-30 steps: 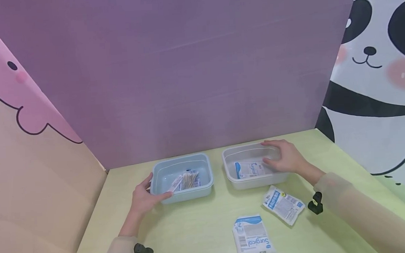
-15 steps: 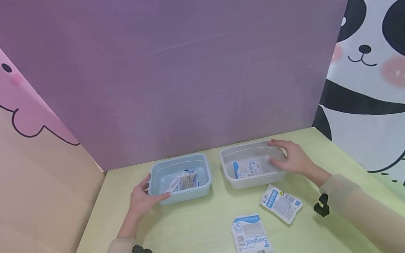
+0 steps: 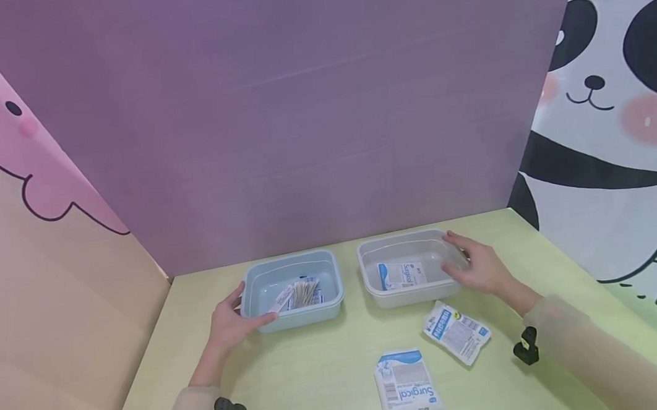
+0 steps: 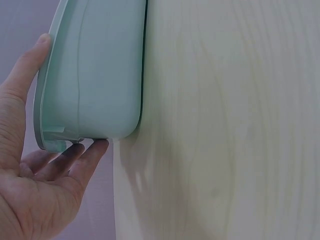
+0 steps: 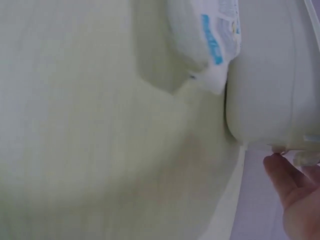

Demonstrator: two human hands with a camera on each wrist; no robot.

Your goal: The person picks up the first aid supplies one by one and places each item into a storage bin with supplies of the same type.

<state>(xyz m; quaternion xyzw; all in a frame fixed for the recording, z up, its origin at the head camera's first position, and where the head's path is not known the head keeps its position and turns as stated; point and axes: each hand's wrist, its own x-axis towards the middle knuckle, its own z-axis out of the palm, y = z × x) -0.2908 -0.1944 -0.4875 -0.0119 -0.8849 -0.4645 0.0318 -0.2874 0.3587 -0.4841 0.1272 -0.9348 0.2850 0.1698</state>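
On the left of the table stands a light blue plastic box (image 3: 312, 318), holding a bundle of cotton swabs (image 3: 306, 292) and small packets. My left hand (image 3: 230, 325) grips its left end, thumb along the front rim; the left wrist view shows the fingertips against the end wall (image 4: 95, 112). Beside it is a greyish-white plastic box (image 3: 406, 297) with a blue-and-white "Surgical" packet (image 3: 403, 275) inside. My right hand (image 3: 483, 269) holds the right end of this box, thumb over the rim and fingers at the back corner. In the right wrist view its fingertips meet the end wall (image 5: 267, 122).
Two more sealed packets lie on the yellow-green table (image 3: 293, 380): a tilted one (image 3: 458, 332) in front of the white box, and a "Surgical" packet (image 3: 408, 386) nearer the front. A purple wall (image 3: 314, 137) rises behind the boxes, with cartoon-printed panels on both sides.
My right hand has moved rightward, from over the inside of the white box to its right end. The left hand keeps its place on the blue box. The packets have not moved.
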